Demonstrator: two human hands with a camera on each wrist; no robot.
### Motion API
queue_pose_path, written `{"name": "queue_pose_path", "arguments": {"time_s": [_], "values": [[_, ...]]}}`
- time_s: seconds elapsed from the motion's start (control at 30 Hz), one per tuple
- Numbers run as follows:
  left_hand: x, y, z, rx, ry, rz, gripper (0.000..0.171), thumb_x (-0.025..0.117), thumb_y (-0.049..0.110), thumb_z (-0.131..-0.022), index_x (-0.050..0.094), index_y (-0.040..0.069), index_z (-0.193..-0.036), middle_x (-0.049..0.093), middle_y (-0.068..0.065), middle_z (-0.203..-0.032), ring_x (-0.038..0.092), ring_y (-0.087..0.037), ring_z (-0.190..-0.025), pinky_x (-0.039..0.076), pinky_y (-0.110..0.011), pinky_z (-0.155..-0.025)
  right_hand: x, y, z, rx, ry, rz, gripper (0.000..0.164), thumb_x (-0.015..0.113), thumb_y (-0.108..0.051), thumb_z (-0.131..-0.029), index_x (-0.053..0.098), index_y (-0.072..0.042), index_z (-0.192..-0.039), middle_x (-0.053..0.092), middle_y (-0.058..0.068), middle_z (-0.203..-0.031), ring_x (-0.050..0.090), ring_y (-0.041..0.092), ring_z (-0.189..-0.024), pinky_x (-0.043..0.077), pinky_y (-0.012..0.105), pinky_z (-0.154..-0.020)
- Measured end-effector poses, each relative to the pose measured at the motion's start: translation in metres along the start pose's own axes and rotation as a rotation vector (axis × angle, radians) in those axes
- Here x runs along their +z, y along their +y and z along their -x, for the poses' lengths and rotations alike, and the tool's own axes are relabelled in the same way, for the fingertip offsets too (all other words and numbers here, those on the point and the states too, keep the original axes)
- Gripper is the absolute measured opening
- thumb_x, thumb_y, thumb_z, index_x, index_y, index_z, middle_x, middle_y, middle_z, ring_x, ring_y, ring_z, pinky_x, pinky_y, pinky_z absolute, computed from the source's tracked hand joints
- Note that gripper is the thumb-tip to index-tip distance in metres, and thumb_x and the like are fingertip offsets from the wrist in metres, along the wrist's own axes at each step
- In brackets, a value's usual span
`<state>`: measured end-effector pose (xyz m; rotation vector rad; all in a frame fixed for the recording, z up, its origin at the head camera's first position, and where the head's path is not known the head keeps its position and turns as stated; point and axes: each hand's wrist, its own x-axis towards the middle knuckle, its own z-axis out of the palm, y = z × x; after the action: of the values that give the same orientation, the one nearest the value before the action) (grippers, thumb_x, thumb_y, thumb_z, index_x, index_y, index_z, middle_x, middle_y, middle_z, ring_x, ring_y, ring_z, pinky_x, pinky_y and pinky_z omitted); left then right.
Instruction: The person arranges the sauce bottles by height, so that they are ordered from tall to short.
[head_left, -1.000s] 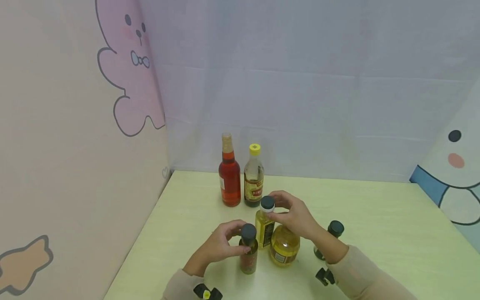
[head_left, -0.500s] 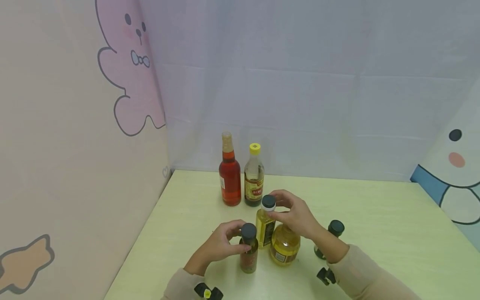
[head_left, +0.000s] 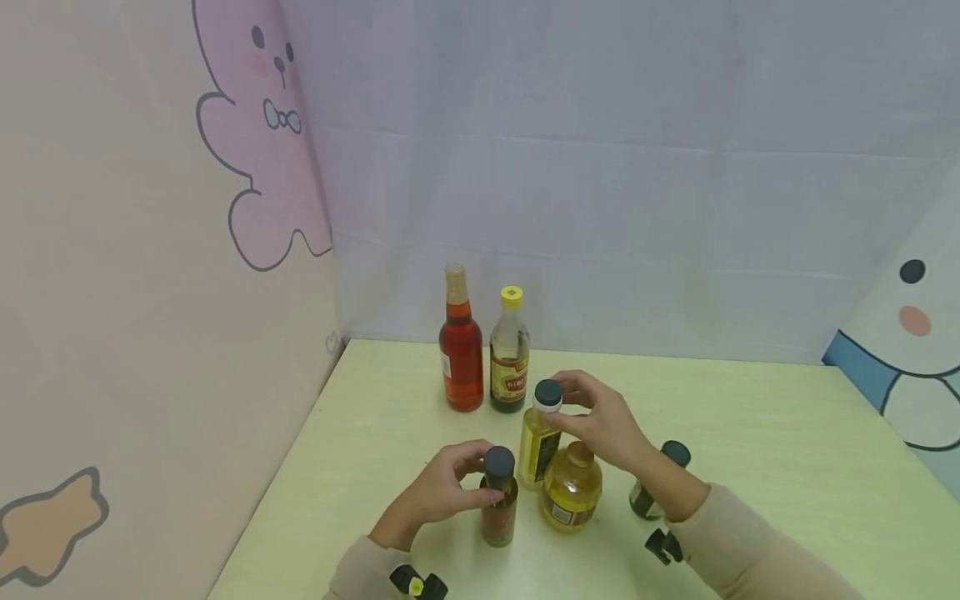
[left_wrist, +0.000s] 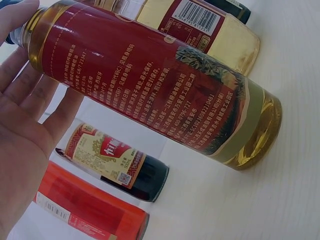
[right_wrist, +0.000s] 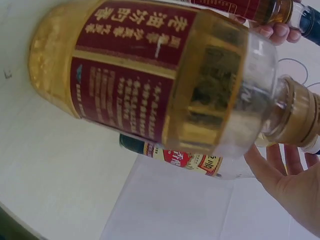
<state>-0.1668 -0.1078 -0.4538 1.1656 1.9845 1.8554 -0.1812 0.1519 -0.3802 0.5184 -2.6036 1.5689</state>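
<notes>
My left hand [head_left: 442, 487] grips a black-capped oil bottle with a red label [head_left: 498, 521] by its neck; it stands upright on the table. In the left wrist view this bottle [left_wrist: 150, 85] fills the middle, with my palm [left_wrist: 22, 125] beside it. With thumb and fingers, my right hand [head_left: 603, 421] holds the neck of a squarish yellow oil bottle [head_left: 538, 446] with a dark cap and white collar. Whether its base touches the table, I cannot tell. Right by it stands a rounded oil bottle [head_left: 572, 492], which hides most of the held one in the right wrist view.
Behind the hands stand a tall bottle of red liquid [head_left: 461, 358] and a yellow-capped sauce bottle [head_left: 510, 367]. A dark-capped bottle [head_left: 645, 500] is partly hidden under my right forearm. The pale tabletop [head_left: 772, 467] meets a curtain at the back and a wall at left.
My right hand and the squarish oil bottle have shifted slightly right and back, uncovering the rounded bottle's cap. The left hand and its bottle have stayed in place.
</notes>
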Motion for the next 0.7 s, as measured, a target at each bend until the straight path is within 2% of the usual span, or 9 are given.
{"name": "queue_pose_path", "arguments": {"time_s": [0.2,0.4,0.7], "values": [[0.000,0.000,0.000,0.001,-0.002,0.008,0.033,0.071,-0.003,-0.085,0.060,-0.004,-0.116,0.064,-0.012,-0.111,0.061,-0.020,-0.104,0.049,-0.041,-0.094,-0.009,-0.003,-0.002,-0.032,0.020,0.026,0.044,0.077,-0.011,-0.084,0.058,-0.007,-0.124,0.064,0.012,-0.109,0.062,0.036,-0.106,0.055,0.046,-0.081],[0.000,0.001,-0.001,0.011,-0.008,0.013,0.033,0.070,-0.005,-0.085,0.059,-0.004,-0.117,0.064,-0.011,-0.112,0.061,-0.020,-0.104,0.049,-0.041,-0.094,-0.020,-0.010,-0.008,-0.010,0.050,0.047,0.045,0.077,-0.011,-0.084,0.057,-0.004,-0.124,0.064,0.015,-0.111,0.062,0.035,-0.105,0.054,0.048,-0.082],[0.000,-0.002,0.000,0.025,-0.001,0.018,0.033,0.070,-0.005,-0.084,0.060,-0.004,-0.115,0.065,-0.011,-0.110,0.062,-0.021,-0.103,0.049,-0.041,-0.093,-0.036,-0.014,-0.019,0.019,0.053,-0.042,0.047,0.075,-0.010,-0.086,0.054,0.000,-0.127,0.061,0.021,-0.117,0.061,0.037,-0.108,0.055,0.044,-0.081]]}}
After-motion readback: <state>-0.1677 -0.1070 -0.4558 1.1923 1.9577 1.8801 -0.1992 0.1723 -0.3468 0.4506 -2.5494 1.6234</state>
